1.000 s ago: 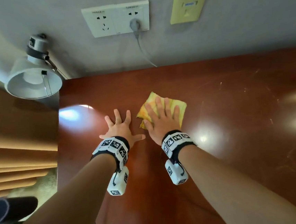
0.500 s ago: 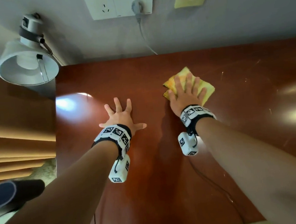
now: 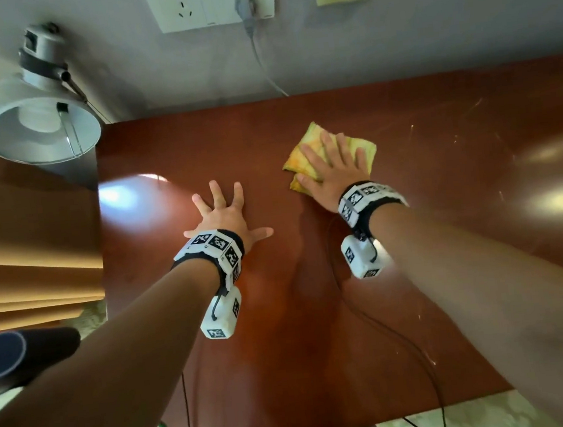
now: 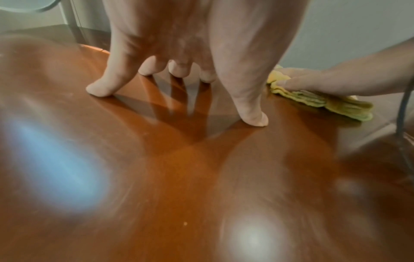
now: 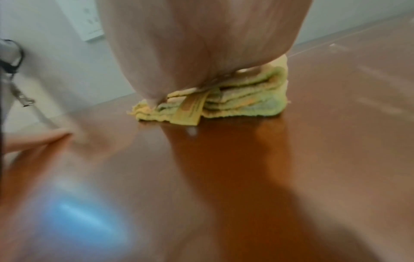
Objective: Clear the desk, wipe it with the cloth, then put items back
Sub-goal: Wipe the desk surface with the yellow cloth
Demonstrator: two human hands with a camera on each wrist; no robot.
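Observation:
A folded yellow cloth lies on the reddish-brown desk, toward the back middle. My right hand lies flat on top of it, fingers straight and spread, pressing it down. The right wrist view shows the cloth as a stack of folds under my palm, with a paper tag hanging from its near edge. My left hand rests flat on the bare wood to the left of the cloth, fingers spread wide. In the left wrist view its fingertips touch the desk, and the cloth lies to the right.
A white desk lamp hangs over the desk's back left corner. A wall socket plate holds a grey plug whose cord drops behind the desk. Black cables trail over the near edge. A wooden slatted surface lies left.
My right hand has slid the cloth from beside my left hand out to the right and a little farther back. My left hand has stayed planted in the same spot.

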